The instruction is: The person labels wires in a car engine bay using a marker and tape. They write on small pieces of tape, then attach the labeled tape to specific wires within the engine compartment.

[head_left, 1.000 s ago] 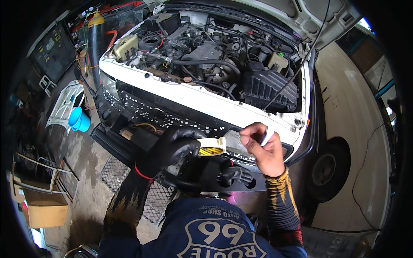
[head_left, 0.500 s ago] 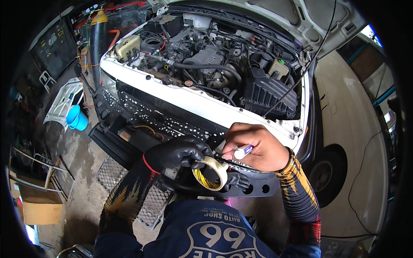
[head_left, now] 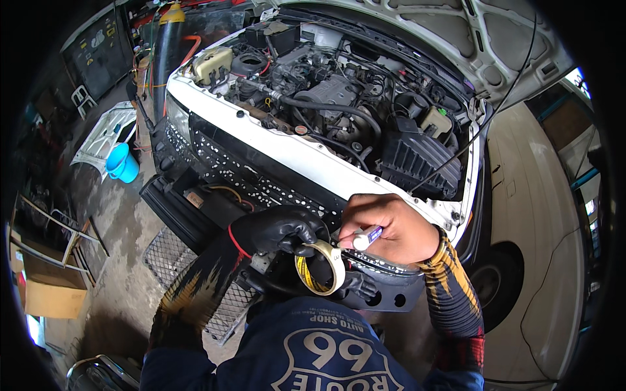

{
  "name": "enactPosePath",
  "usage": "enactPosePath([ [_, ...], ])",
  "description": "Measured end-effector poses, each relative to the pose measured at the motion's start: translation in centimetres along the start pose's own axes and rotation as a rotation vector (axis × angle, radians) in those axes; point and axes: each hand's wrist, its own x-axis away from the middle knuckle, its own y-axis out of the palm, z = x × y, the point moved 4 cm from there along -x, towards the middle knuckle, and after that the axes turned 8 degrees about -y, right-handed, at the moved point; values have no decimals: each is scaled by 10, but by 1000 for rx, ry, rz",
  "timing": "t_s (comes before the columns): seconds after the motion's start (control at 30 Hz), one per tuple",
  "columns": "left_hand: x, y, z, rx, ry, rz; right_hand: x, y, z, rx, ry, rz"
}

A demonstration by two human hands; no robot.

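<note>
My left hand [head_left: 283, 229], in a black glove, pinches a roll of masking tape [head_left: 336, 277] by its upper rim. The roll is cream outside, with a yellow and black core. My bare right hand [head_left: 391, 229] grips a white marker pen [head_left: 366, 238] with a purple label. The pen's writing end is hidden by my fingers, close to the roll's outer face, where a small dark mark shows. Behind the roll, black glove fingers [head_left: 358, 285] stick out to the right; I cannot tell whether the left hand holds that glove.
A white car's front [head_left: 261, 140] stands before me, its engine bay [head_left: 326, 98] under a raised hood [head_left: 450, 32]. Its black bumper [head_left: 171, 207] is below my hands. At left are a blue bucket [head_left: 122, 163], a cardboard box [head_left: 55, 290] and a gas cylinder [head_left: 167, 62].
The head view has shifted, so the car sits slightly lower and farther right. The roll has turned slightly, and a dark mark now shows on its outer face. Both hands keep their grips.
</note>
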Motion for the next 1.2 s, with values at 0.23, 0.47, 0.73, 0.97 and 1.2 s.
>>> enactPosePath([
  [0.23,3,-4,-16,-8,13,34,-22,-14,-2,-37,-63,-102],
  [0.47,4,-17,-24,-142,114,82,-37,-7,10,-9,-49,-195],
  [0.73,-4,-30,-19,125,-106,728,-53,-25,1,244,42,-82],
  [0.97,-15,2,13,-115,-86,976,-62,-43,17,294,220,156],
  [1.2,-20,16,-3,482,-191,821,-49,-35,44,174,338,294],
])
